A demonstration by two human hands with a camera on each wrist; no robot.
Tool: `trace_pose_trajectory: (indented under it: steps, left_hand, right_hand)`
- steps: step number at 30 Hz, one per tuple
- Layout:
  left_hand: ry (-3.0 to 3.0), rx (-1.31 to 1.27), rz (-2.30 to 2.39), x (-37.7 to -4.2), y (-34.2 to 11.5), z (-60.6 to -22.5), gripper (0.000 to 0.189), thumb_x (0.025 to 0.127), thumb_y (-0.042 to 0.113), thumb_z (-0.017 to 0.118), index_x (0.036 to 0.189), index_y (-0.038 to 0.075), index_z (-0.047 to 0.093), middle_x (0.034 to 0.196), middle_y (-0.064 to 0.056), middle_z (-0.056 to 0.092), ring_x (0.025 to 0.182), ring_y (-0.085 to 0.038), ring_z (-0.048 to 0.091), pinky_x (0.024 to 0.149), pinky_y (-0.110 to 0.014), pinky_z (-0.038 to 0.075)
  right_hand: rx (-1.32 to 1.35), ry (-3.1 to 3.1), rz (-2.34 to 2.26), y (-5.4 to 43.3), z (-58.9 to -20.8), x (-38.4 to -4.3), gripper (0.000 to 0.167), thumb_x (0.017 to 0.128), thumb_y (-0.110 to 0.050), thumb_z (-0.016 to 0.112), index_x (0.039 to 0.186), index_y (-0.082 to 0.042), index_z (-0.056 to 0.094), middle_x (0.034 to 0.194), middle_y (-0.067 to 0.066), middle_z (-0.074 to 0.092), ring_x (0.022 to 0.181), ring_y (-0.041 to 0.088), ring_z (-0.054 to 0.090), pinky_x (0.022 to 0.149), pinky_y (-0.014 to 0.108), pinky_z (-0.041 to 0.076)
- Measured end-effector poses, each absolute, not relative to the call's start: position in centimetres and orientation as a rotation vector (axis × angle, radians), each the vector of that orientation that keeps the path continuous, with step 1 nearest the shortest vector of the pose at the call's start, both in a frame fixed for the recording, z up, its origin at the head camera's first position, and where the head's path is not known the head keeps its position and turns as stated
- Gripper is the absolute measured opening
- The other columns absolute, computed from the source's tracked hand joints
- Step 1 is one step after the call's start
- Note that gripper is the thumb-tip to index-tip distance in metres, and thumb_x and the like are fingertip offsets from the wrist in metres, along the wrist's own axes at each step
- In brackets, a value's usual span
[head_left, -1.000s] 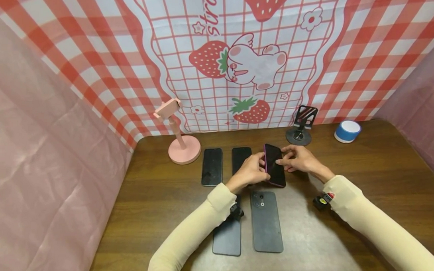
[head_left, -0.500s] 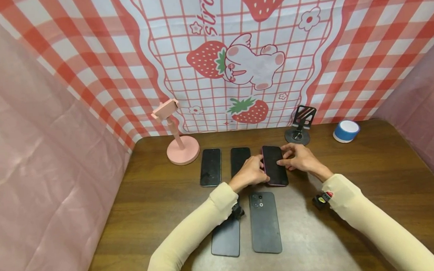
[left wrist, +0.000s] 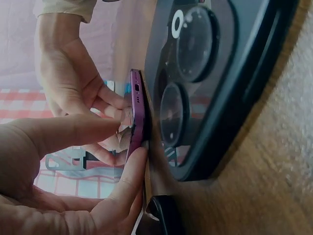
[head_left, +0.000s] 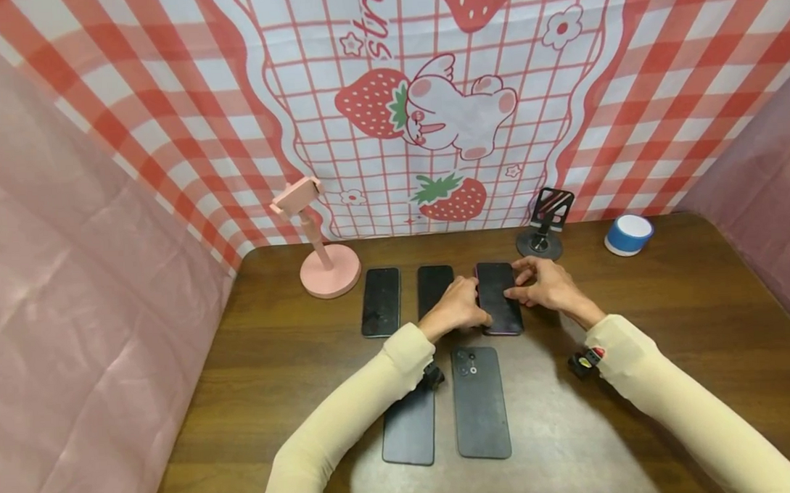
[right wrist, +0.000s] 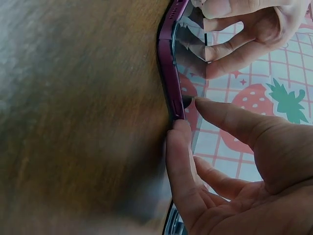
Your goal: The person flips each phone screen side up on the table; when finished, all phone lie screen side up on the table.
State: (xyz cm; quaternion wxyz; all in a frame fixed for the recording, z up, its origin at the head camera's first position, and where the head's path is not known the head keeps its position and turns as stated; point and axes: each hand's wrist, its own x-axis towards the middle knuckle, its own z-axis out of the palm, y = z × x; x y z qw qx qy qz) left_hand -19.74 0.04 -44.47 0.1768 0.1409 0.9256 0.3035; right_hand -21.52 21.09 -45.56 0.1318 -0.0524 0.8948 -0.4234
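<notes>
Purple-edged phone [head_left: 499,301] lies screen up on the wooden surface [head_left: 571,414], at the right end of the far row of phones, and both of the person's hands are on it. From where I stand, the left hand [head_left: 456,306] is drawn narrow, holding the phone's left side between thumb and fingers, with the thumb by the near-left corner. The right hand [head_left: 548,285] reaches in from the other side, one fingertip against the right edge and the thumb at the glass; I can't tell whether it really pinches or just touches.

To the left in that same far row are a middle phone [head_left: 435,288], partly hidden behind the left hand, and a left phone [head_left: 381,303], both with dark screens up. Nearer, a dark grey phone [head_left: 482,407] shows its back, its camera end pointing away from the person. Just left of it lies a pale grey phone [head_left: 409,431], its far end covered by the cream left sleeve [head_left: 355,411].

Along the far side, a pink stand [head_left: 330,272] is at left, a black stand [head_left: 540,243] just beyond the right hand, and a blue-and-white cylinder [head_left: 628,237] at right. Behind them hangs a red checked cloth [head_left: 472,113] printed with strawberries.
</notes>
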Motion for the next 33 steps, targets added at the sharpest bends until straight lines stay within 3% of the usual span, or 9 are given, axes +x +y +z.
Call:
trace_pose_trajectory:
  steps: [4,8,15,20,26,29,33]
  left_hand:
    - [2.567,0.364,0.913,-19.6,-0.1,-44.4,0.082,0.082,0.018,0.084,0.152,-0.003,0.048,0.131,-0.016,0.063,0.117,-0.026,0.061,0.098,-0.032,0.053]
    - [2.528,0.341,0.983,-19.5,-0.4,-44.2,0.078,0.086,0.018,0.081,0.153,-0.002,0.047,0.134,-0.015,0.062,0.119,-0.025,0.060,0.095,-0.028,0.053]
    - [2.413,0.364,1.163,-19.2,-1.4,-43.9,0.076,0.091,0.013,0.076,0.157,0.000,0.041,0.143,-0.018,0.060,0.098,-0.023,0.074,0.077,-0.025,0.060]
    - [2.442,0.441,1.226,-18.3,-2.4,-43.6,0.076,0.092,0.013,0.078,0.158,0.004,0.040,0.143,-0.018,0.059,0.115,-0.025,0.071,0.088,-0.029,0.060]
    - [2.479,0.519,1.263,-16.8,-4.4,-43.1,0.075,0.093,0.013,0.077,0.158,0.005,0.040,0.145,-0.022,0.057,0.119,-0.034,0.068,0.096,-0.043,0.058]
    - [2.511,0.533,1.254,-15.8,-5.5,-42.9,0.075,0.094,0.016,0.076,0.158,0.007,0.039,0.145,-0.023,0.054,0.120,-0.036,0.067,0.098,-0.048,0.057]
    - [2.566,0.530,1.246,-14.2,-7.0,-42.8,0.073,0.096,0.020,0.075,0.158,0.010,0.040,0.146,-0.022,0.053,0.122,-0.036,0.064,0.092,-0.043,0.060]
  right_hand:
    - [-0.174,2.560,-1.268,21.3,-45.7,-21.3,0.060,0.093,-0.014,0.078,0.142,0.009,0.052,0.108,0.027,0.070,0.071,0.014,0.072,0.064,0.031,0.062]
    - [-0.177,2.486,-1.330,21.6,-45.6,-20.9,0.056,0.100,-0.016,0.070,0.145,0.009,0.049,0.111,0.028,0.071,0.075,0.014,0.073,0.066,0.031,0.063]
    - [-0.217,2.435,-1.395,21.8,-45.1,-19.8,0.056,0.102,-0.018,0.068,0.146,0.010,0.047,0.117,0.030,0.068,0.078,0.016,0.075,0.066,0.030,0.063]
    - [-0.271,2.438,-1.404,21.3,-44.6,-18.8,0.056,0.101,-0.019,0.068,0.146,0.008,0.048,0.119,0.029,0.069,0.079,0.016,0.075,0.068,0.031,0.063]
    - [-0.340,2.434,-1.393,20.0,-44.1,-17.7,0.052,0.101,-0.017,0.069,0.144,0.006,0.052,0.115,0.025,0.069,0.083,0.022,0.076,0.069,0.033,0.063]
    - [-0.392,2.423,-1.388,19.3,-43.9,-17.3,0.052,0.101,-0.016,0.069,0.144,0.006,0.052,0.114,0.024,0.069,0.084,0.025,0.076,0.069,0.033,0.063]
    - [-0.460,2.417,-1.363,18.3,-43.7,-16.6,0.051,0.101,-0.016,0.068,0.145,0.006,0.052,0.113,0.022,0.070,0.082,0.026,0.076,0.067,0.034,0.063]
